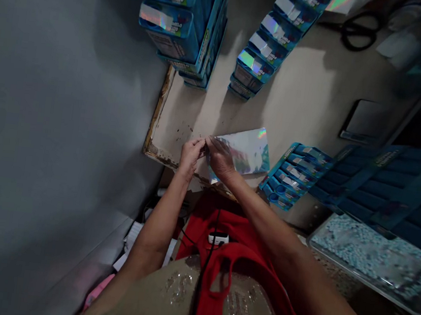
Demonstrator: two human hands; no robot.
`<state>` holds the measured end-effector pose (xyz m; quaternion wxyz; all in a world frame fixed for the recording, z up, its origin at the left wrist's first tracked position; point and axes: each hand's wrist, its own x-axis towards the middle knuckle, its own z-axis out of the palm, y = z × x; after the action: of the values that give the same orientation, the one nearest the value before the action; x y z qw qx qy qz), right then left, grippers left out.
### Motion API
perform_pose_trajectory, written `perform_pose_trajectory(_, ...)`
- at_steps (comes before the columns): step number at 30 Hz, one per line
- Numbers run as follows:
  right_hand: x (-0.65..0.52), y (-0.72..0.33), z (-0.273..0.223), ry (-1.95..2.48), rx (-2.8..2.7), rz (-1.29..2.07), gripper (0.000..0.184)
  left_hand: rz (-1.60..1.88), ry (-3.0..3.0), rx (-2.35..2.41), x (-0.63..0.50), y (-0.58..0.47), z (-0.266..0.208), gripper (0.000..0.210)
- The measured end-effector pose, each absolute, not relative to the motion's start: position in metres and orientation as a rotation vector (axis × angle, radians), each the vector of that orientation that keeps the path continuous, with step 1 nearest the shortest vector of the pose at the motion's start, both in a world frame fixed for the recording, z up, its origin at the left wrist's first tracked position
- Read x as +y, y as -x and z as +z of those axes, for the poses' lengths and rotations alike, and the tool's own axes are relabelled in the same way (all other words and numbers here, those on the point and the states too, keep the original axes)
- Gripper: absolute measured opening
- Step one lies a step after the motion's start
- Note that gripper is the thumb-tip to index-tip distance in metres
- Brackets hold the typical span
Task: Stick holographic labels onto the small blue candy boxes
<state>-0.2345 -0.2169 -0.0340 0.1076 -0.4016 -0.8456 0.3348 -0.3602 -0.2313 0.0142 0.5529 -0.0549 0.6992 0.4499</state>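
Note:
A flat, shiny silver sheet or packet with rainbow glints and blue-green print lies at the near edge of the table. Over its left end rests my right hand, fingers bent together and pointing left. My left hand is just left of the sheet, thumb and fingers pinched. The fingertips of both hands meet near the sheet's left corner. Whatever is between them is too small and dark to make out. To the right of the sheet lies a blue display box holding a row of small blue packs.
Blue boxes stand in a stack at the back left and in a row behind the sheet. Black scissors and a flat grey device lie farther right. A clear tub of pale blue pieces sits low right. A wall borders the left.

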Motion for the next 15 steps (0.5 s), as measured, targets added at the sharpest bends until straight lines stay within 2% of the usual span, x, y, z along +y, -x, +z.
perform_pose_trajectory(8,-0.223,0.233,-0.016,1.19,-2.492,0.926,0.035,1.044,0.047,1.691,-0.237,0.368,0.017,0.03)
perform_pose_trajectory(15,-0.213,0.232,0.002,1.37,-2.466,0.912,0.021,1.013,-0.021,1.712,-0.242,0.367,0.006,0.028)
